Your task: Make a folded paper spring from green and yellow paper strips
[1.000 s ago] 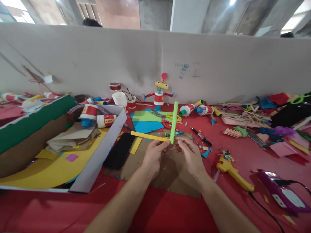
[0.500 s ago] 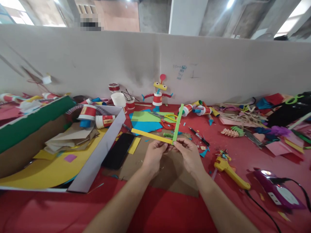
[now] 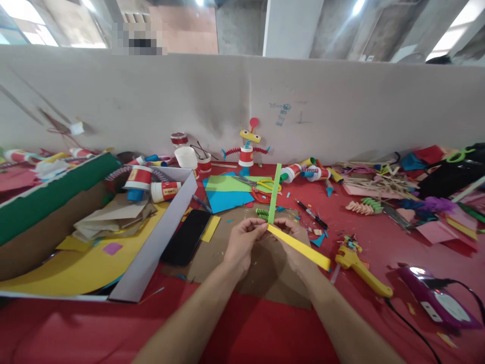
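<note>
Two paper strips meet at one end between my hands, over a piece of brown cardboard (image 3: 280,288). The green paper strip (image 3: 276,189) points away from me, and the yellow paper strip (image 3: 303,246) slants down to the right across my right wrist. My left hand (image 3: 244,240) pinches the joined end with thumb and fingers. My right hand (image 3: 291,231) is closed at the same joint, partly covered by the yellow strip. Just behind my fingertips lies a folded green paper spring (image 3: 261,214).
An open box (image 3: 159,242) of paper and cup figures stands left, beside a black phone (image 3: 186,237). Scissors (image 3: 261,183) lie on coloured paper ahead. A yellow glue gun (image 3: 358,270) and its cord lie right. A paper-cup figure (image 3: 246,155) stands by the partition.
The yellow strip has swung from pointing left to pointing right, across my right wrist. The green strip still points away, slightly further left. Both hands remain at the joint.
</note>
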### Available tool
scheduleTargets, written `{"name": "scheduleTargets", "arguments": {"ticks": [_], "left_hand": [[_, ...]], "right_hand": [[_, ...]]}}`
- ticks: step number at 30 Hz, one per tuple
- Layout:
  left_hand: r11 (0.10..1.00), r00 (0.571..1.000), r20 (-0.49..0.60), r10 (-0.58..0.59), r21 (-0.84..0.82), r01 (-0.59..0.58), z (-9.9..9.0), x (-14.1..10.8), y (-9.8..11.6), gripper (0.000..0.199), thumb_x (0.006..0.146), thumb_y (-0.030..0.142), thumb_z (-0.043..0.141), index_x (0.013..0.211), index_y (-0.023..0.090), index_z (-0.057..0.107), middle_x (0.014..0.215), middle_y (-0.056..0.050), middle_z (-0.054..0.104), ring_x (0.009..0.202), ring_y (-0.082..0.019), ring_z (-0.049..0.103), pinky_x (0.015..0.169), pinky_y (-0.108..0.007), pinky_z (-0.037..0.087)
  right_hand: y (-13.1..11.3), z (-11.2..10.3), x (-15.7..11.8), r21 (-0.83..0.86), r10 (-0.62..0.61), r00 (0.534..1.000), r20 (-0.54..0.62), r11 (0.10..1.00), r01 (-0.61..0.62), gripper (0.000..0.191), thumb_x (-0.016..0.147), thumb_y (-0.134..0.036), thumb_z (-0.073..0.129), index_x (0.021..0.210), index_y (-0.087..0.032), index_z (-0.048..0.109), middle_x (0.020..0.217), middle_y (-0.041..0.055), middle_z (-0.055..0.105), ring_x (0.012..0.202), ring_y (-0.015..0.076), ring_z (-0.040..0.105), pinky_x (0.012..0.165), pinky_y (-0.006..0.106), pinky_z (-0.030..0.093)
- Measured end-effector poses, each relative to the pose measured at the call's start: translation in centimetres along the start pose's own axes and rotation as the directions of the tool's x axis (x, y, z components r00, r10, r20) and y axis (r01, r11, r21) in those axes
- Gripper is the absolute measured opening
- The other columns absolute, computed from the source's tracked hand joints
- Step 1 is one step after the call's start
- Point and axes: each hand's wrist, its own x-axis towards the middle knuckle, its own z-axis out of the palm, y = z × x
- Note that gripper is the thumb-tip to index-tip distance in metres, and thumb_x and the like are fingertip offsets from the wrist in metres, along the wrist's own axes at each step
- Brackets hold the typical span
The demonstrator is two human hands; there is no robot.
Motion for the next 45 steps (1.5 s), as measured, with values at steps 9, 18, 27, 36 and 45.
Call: {"name": "scheduleTargets", "arguments": {"ticks": [9,18,27,36,45], "left_hand": [[0.999,0.998,0.063,-0.007,-0.039,0.010,0.5,-0.6,0.3,0.023,0.057,0.019,0.075,0.077,0.012,0.067,0.073,-0.006,0.068,0.067,-0.014,0.062,0.072,-0.027,0.047],[0.991,0.995,0.042,0.088,0.096,-0.092,1.0,-0.9,-0.1,0.016,0.064,0.020,0.069,0.078,0.012,0.067,0.074,-0.007,0.069,0.069,-0.016,0.063,0.071,-0.028,0.048],[0.997,0.999,0.053,0.005,-0.083,-0.001,0.7,-0.5,0.1,0.019,0.056,0.019,0.076,0.072,0.012,0.067,0.073,-0.005,0.069,0.069,-0.015,0.064,0.075,-0.029,0.049],[0.977,0.995,0.011,-0.104,-0.184,0.104,-0.1,0.0,-0.8,0.018,0.053,0.012,0.077,0.068,0.013,0.067,0.073,-0.003,0.069,0.070,-0.012,0.063,0.077,-0.025,0.050],[0.996,0.996,0.008,-0.088,-0.022,0.088,-0.1,0.1,0.2,0.023,0.049,0.015,0.080,0.064,0.014,0.063,0.061,0.001,0.062,0.059,-0.008,0.059,0.063,-0.020,0.048]], "right_hand": [[-0.7,0.0,-0.1,-0.053,0.001,0.998,-0.061,0.999,-0.004,0.015,0.067,-0.031,0.067,0.075,-0.019,0.065,0.062,-0.0022,0.059,0.055,0.0104,0.050,0.054,0.024,0.039],[-0.4,-0.2,-0.2,-0.134,-0.043,0.999,-0.027,0.990,0.039,0.013,0.068,-0.032,0.066,0.073,-0.019,0.063,0.066,-0.0020,0.059,0.057,0.0112,0.049,0.056,0.024,0.038],[-0.9,-0.6,0.4,0.052,0.078,0.997,-0.003,0.996,-0.078,0.019,0.059,-0.032,0.072,0.070,-0.018,0.064,0.063,-0.0033,0.057,0.053,0.0086,0.045,0.053,0.023,0.037],[-1.0,-0.5,0.3,0.032,0.091,0.996,0.005,0.995,-0.091,0.020,0.060,-0.033,0.072,0.070,-0.018,0.065,0.065,-0.0026,0.058,0.056,0.0093,0.048,0.055,0.023,0.038],[-1.0,-0.8,0.3,-0.036,0.077,0.996,0.042,0.997,-0.075,0.023,0.057,-0.037,0.075,0.070,-0.020,0.067,0.064,-0.0007,0.063,0.055,0.0119,0.052,0.054,0.025,0.041]]}}
